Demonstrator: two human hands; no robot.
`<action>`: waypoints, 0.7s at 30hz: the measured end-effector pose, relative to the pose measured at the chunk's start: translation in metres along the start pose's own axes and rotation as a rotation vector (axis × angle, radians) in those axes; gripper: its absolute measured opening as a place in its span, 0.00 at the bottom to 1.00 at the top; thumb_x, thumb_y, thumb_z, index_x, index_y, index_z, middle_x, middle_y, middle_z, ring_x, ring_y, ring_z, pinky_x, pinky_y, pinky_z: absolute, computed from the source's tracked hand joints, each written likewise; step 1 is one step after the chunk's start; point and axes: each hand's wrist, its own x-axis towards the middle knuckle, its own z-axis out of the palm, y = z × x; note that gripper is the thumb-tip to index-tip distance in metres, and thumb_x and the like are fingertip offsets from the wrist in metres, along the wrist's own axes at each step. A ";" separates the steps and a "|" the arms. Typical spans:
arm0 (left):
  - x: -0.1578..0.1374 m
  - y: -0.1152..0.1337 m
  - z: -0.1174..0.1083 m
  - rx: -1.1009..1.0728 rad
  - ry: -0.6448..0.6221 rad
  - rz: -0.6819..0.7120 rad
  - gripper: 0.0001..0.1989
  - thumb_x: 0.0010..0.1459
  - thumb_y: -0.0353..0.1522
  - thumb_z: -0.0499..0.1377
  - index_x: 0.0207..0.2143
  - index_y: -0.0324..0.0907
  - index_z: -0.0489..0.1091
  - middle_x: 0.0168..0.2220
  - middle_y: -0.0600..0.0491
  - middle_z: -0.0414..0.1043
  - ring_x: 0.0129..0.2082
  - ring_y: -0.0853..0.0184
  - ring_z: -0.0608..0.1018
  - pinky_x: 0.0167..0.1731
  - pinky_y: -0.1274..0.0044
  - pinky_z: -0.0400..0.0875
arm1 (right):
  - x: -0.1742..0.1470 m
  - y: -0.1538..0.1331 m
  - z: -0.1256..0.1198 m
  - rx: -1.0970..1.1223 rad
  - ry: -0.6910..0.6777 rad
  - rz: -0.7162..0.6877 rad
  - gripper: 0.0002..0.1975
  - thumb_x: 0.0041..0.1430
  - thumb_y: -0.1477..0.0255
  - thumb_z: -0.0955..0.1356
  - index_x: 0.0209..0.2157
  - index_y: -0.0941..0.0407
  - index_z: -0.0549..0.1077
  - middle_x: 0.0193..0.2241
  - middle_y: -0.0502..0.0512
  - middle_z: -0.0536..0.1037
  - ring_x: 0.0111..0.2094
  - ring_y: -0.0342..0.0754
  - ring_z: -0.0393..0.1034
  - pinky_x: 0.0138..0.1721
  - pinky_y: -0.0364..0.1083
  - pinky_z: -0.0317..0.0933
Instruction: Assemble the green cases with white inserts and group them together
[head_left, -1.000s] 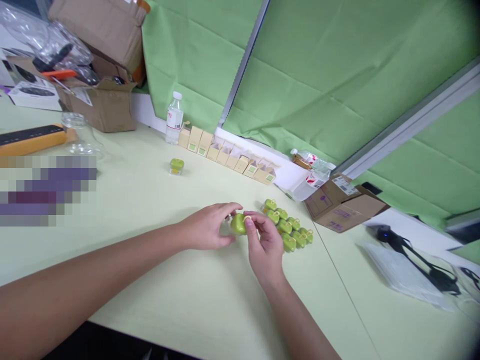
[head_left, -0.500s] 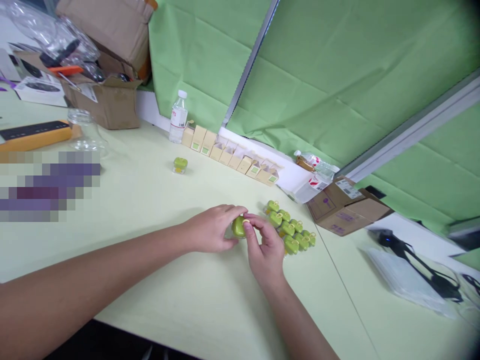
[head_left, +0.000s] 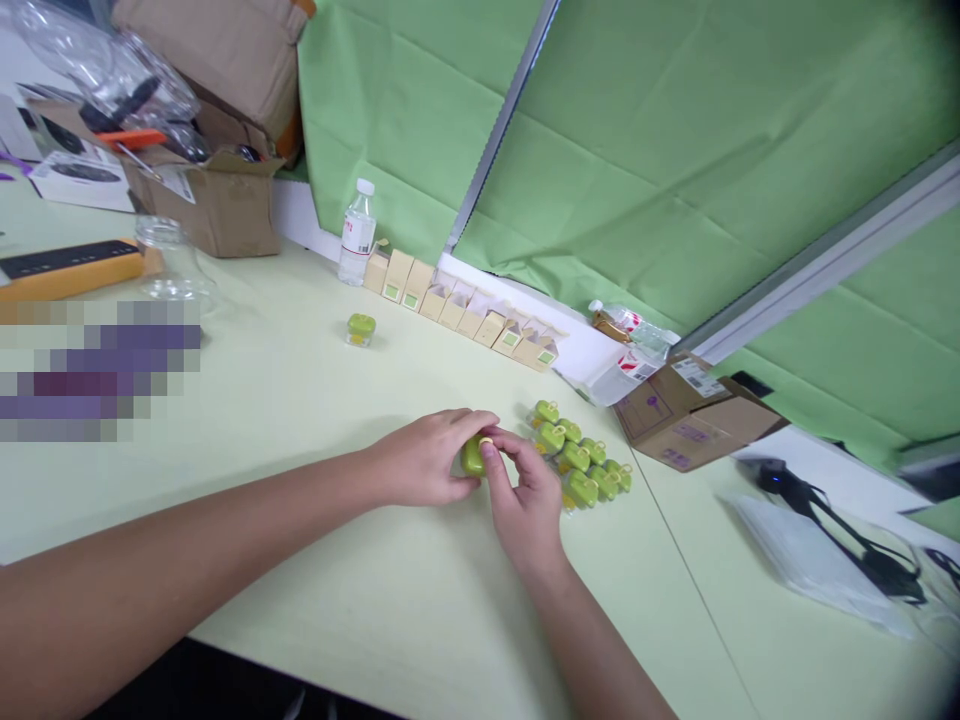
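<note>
Between my two hands is a small green-lidded case (head_left: pixel 472 457), held a little above the tabletop or resting on it; I cannot tell which. My left hand (head_left: pixel 427 460) is closed round its left side, thumb and fingers curled about it. With thumb and forefinger, my right hand (head_left: pixel 526 502) pinches the small pale-yellow loop (head_left: pixel 486 441) on the case. Just right of my right hand stand several matching green cases (head_left: pixel 575 457) with clear bases and yellow loops, grouped closely. A single green case (head_left: pixel 361 328) stands apart, farther back on the left.
A row of small cream cartons (head_left: pixel 454 305) lines the back edge, beside an upright water bottle (head_left: pixel 357 235). Plastic bottles (head_left: pixel 634 345) and a cardboard box (head_left: pixel 686 415) lie back right. Black cables (head_left: pixel 840 535) lie at right; a yellow power strip (head_left: pixel 71 270) is far left.
Both hands have shifted very slightly left with the case, and it has turned a little between them. My grip on it stays the same; the surrounding things have not moved.
</note>
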 end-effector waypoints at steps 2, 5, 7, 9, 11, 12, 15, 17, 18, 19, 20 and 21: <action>0.000 0.001 -0.001 -0.013 0.013 0.010 0.25 0.54 0.28 0.61 0.54 0.47 0.62 0.50 0.51 0.73 0.47 0.61 0.77 0.46 0.72 0.71 | 0.001 0.001 0.001 0.042 -0.026 0.044 0.07 0.64 0.68 0.69 0.41 0.52 0.78 0.44 0.56 0.81 0.46 0.52 0.75 0.50 0.52 0.67; 0.000 0.001 -0.002 -0.018 0.023 0.000 0.23 0.53 0.28 0.61 0.52 0.47 0.63 0.48 0.53 0.74 0.45 0.62 0.77 0.44 0.72 0.71 | 0.002 0.004 0.002 0.128 -0.062 0.112 0.08 0.63 0.65 0.69 0.41 0.53 0.77 0.44 0.57 0.80 0.45 0.52 0.76 0.47 0.51 0.70; 0.000 0.000 -0.003 -0.012 0.024 -0.002 0.22 0.53 0.28 0.60 0.51 0.48 0.64 0.47 0.53 0.74 0.45 0.62 0.77 0.45 0.72 0.71 | 0.003 0.006 0.003 0.202 -0.080 0.188 0.11 0.62 0.63 0.69 0.43 0.53 0.74 0.42 0.56 0.80 0.41 0.51 0.76 0.42 0.49 0.71; 0.000 -0.001 -0.004 0.003 0.033 0.010 0.21 0.53 0.27 0.60 0.50 0.47 0.65 0.46 0.53 0.74 0.46 0.62 0.76 0.46 0.72 0.70 | 0.004 0.008 0.004 0.286 -0.099 0.271 0.14 0.61 0.61 0.70 0.44 0.54 0.72 0.42 0.56 0.79 0.38 0.49 0.77 0.38 0.48 0.73; 0.001 -0.002 -0.005 0.017 0.028 0.028 0.18 0.53 0.27 0.61 0.47 0.46 0.66 0.45 0.53 0.74 0.46 0.62 0.76 0.46 0.72 0.71 | 0.004 0.009 0.004 0.346 -0.103 0.328 0.16 0.59 0.59 0.71 0.43 0.54 0.72 0.42 0.55 0.78 0.36 0.48 0.76 0.36 0.48 0.73; 0.001 -0.002 -0.005 0.023 0.023 0.032 0.16 0.54 0.28 0.61 0.46 0.46 0.67 0.45 0.52 0.74 0.46 0.62 0.76 0.46 0.72 0.71 | 0.005 0.009 0.004 0.364 -0.099 0.346 0.16 0.58 0.59 0.71 0.43 0.54 0.72 0.42 0.55 0.78 0.36 0.48 0.76 0.36 0.48 0.74; 0.002 -0.002 -0.005 0.031 0.010 0.020 0.14 0.55 0.30 0.62 0.45 0.45 0.67 0.44 0.52 0.74 0.44 0.62 0.76 0.44 0.72 0.71 | 0.006 0.010 0.004 0.371 -0.075 0.380 0.18 0.56 0.56 0.72 0.41 0.54 0.72 0.41 0.54 0.78 0.36 0.49 0.76 0.33 0.48 0.74; 0.002 -0.004 -0.005 0.040 0.007 0.014 0.15 0.55 0.32 0.62 0.46 0.45 0.67 0.44 0.51 0.74 0.44 0.61 0.77 0.44 0.71 0.71 | 0.007 0.012 0.003 0.348 -0.055 0.389 0.19 0.56 0.55 0.72 0.42 0.54 0.72 0.40 0.55 0.79 0.37 0.50 0.76 0.32 0.48 0.74; 0.002 -0.007 -0.005 0.050 0.007 0.012 0.15 0.56 0.33 0.62 0.46 0.45 0.68 0.44 0.51 0.75 0.44 0.61 0.77 0.45 0.71 0.71 | 0.008 0.013 0.002 0.330 -0.042 0.386 0.20 0.57 0.54 0.71 0.43 0.54 0.72 0.41 0.56 0.79 0.38 0.51 0.76 0.33 0.48 0.74; 0.003 -0.011 -0.007 0.066 0.009 0.006 0.15 0.56 0.34 0.62 0.46 0.45 0.68 0.45 0.51 0.75 0.45 0.61 0.76 0.45 0.71 0.71 | 0.009 0.014 0.000 0.307 -0.029 0.375 0.21 0.58 0.53 0.70 0.45 0.54 0.71 0.43 0.57 0.79 0.39 0.51 0.76 0.34 0.49 0.74; 0.004 -0.016 -0.009 0.088 0.014 -0.006 0.14 0.57 0.34 0.62 0.46 0.45 0.68 0.45 0.51 0.75 0.46 0.60 0.76 0.46 0.70 0.71 | 0.009 0.016 -0.001 0.276 -0.020 0.356 0.21 0.59 0.53 0.69 0.46 0.54 0.71 0.45 0.58 0.78 0.40 0.52 0.76 0.36 0.50 0.74; 0.005 -0.023 -0.012 0.118 0.025 -0.028 0.14 0.57 0.34 0.62 0.46 0.45 0.68 0.46 0.50 0.75 0.46 0.60 0.76 0.46 0.70 0.70 | 0.010 0.017 -0.003 0.236 -0.015 0.332 0.21 0.60 0.53 0.68 0.47 0.54 0.71 0.47 0.59 0.78 0.42 0.52 0.76 0.39 0.51 0.73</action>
